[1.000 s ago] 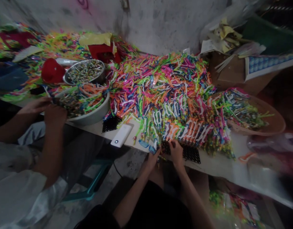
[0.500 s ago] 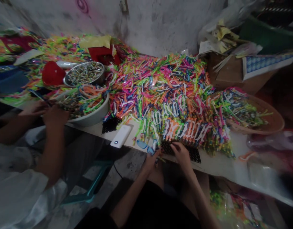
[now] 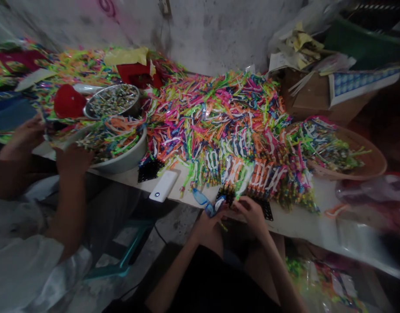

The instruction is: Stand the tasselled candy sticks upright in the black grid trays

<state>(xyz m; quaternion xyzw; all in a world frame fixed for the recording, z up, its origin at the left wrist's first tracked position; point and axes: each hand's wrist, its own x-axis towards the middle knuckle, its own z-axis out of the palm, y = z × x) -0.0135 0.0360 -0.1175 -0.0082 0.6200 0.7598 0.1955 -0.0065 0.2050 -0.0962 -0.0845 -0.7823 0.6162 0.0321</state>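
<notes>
My left hand (image 3: 210, 222) is closed around a translucent blue strip piece (image 3: 201, 198) whose looped ends stick up past the fingers; its exact kind is unclear. Close by on the right, my right hand (image 3: 252, 214) pinches the lower end of a pale green and white strip bundle (image 3: 244, 180). Both hands are at the table's front edge, over a black perforated mat (image 3: 267, 209). Behind them, similar bundles (image 3: 261, 174) with white and orange strips and yellowish ends lie side by side in a row.
A large heap of coloured strips (image 3: 216, 104) covers the table behind. A white power bank (image 3: 163, 186) lies left of my hands. A basket (image 3: 371, 163) stands right. At left, a co-worker's hands (image 3: 74, 157) are beside a white basin (image 3: 131, 153).
My right hand now pinches a pale green and white bundle, where its fingers looked bare before. The blue piece in my left hand has shifted right and tilted. The co-worker's far hand moved left and up.
</notes>
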